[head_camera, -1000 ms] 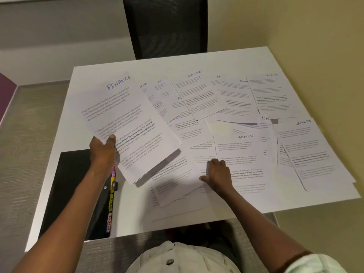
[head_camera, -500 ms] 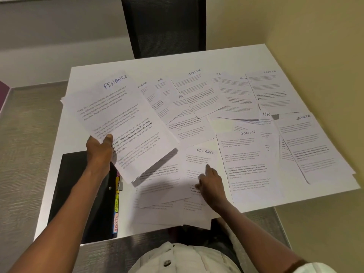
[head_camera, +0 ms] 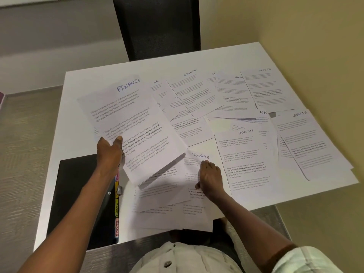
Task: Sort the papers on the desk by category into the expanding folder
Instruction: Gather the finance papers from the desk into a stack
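Labelled papers beside black folder

Matt white paper sheets; smooth white desk; black mesh chair.

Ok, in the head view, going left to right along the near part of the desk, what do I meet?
Black expanding folder → its coloured tabs → left hand holding the FINANCE stack → right hand on a second FINANCE sheet → ADMIN sheet → SPORTS sheet.
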`<action>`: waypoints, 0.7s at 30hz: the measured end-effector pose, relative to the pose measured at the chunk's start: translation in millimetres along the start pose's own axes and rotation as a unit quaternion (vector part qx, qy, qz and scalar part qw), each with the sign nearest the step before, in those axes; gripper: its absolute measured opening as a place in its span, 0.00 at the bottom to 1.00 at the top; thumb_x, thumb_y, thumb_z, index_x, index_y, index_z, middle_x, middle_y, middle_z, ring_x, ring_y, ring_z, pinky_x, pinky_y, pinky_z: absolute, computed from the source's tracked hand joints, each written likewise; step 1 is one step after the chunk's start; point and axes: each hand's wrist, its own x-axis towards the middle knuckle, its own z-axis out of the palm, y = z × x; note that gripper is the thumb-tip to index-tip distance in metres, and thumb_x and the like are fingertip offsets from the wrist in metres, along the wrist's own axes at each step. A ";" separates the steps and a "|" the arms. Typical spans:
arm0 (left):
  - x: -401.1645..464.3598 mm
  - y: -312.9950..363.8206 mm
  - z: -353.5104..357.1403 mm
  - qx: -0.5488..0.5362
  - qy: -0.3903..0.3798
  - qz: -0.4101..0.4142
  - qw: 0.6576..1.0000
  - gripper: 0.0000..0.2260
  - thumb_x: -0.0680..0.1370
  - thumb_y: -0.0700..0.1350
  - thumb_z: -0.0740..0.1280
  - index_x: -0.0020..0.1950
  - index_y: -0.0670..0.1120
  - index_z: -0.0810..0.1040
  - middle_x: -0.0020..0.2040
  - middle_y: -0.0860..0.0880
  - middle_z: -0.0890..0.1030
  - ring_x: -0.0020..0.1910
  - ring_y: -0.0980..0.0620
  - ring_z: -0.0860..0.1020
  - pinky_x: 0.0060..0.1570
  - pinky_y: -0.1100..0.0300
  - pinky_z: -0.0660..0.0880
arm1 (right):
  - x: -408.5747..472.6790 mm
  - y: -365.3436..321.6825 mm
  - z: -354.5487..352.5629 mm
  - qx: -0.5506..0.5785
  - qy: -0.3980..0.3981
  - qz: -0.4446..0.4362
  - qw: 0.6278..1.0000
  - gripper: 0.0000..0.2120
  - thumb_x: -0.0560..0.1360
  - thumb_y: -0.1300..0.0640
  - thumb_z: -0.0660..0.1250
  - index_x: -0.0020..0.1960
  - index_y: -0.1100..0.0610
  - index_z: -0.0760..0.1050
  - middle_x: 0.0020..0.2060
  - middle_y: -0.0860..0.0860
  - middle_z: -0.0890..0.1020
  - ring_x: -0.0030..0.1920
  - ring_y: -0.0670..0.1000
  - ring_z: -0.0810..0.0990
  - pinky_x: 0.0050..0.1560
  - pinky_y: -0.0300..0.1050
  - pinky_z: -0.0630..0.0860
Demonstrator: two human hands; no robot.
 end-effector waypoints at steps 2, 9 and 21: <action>-3.2 0.2 3.6 -0.019 -0.004 -0.009 1.000 0.16 0.83 0.39 0.63 0.70 0.45 0.70 0.56 0.50 0.79 0.45 0.57 0.79 0.28 0.70 0.76 | -3.9 -5.3 2.0 0.026 -0.002 0.019 0.999 0.39 0.61 0.54 0.81 0.65 0.64 0.67 0.55 0.58 0.78 0.50 0.58 0.76 0.44 0.51 0.78; 1.9 4.2 -1.2 -0.016 0.005 -0.007 1.000 0.14 0.82 0.41 0.63 0.68 0.46 0.72 0.48 0.55 0.79 0.42 0.59 0.79 0.28 0.70 0.76 | -1.8 -17.0 -32.1 0.254 0.083 0.211 0.940 0.14 0.82 0.55 0.52 0.67 0.51 0.60 0.62 0.58 0.68 0.56 0.61 0.75 0.50 0.51 0.74; 3.9 21.8 25.7 -0.023 -0.024 0.057 0.998 0.15 0.82 0.43 0.65 0.69 0.48 0.73 0.62 0.50 0.80 0.55 0.49 0.80 0.50 0.54 0.78 | 15.1 52.6 -151.2 0.294 0.158 0.246 0.910 0.04 0.69 0.68 0.67 0.43 0.66 0.79 0.37 0.55 0.82 0.34 0.52 0.78 0.34 0.40 0.71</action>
